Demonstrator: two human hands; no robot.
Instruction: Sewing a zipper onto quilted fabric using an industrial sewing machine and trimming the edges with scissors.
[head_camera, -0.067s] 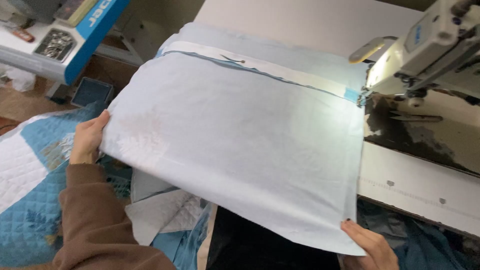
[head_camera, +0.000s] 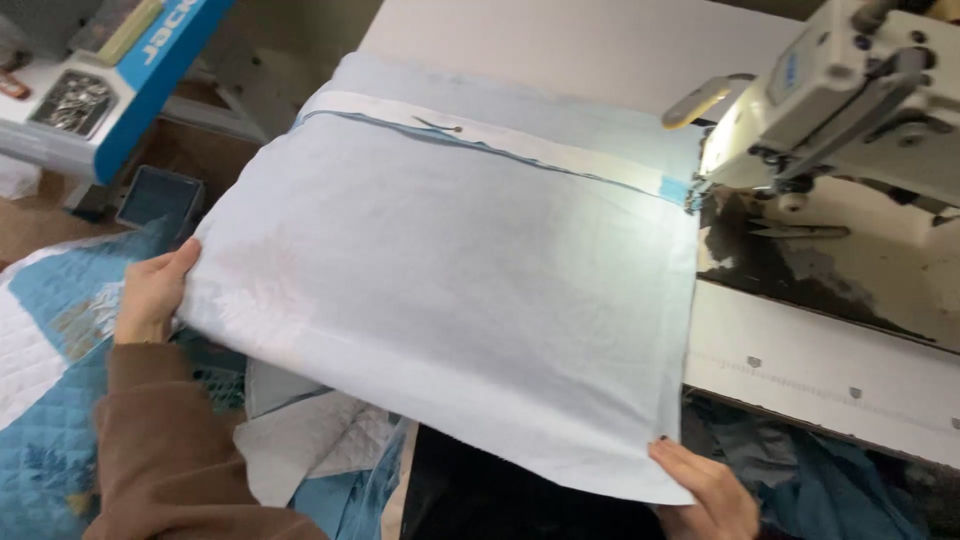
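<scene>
Fingers (head_camera: 170, 275) of both hands pinch the pale fabric panel's (head_camera: 440, 300) near corners

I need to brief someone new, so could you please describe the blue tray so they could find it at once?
Start at the sewing machine and cross the pale cloth to the left hand. Just above it, low down, sits the blue tray: small, square and dark, unlike the quilted fabric beside it.
</scene>
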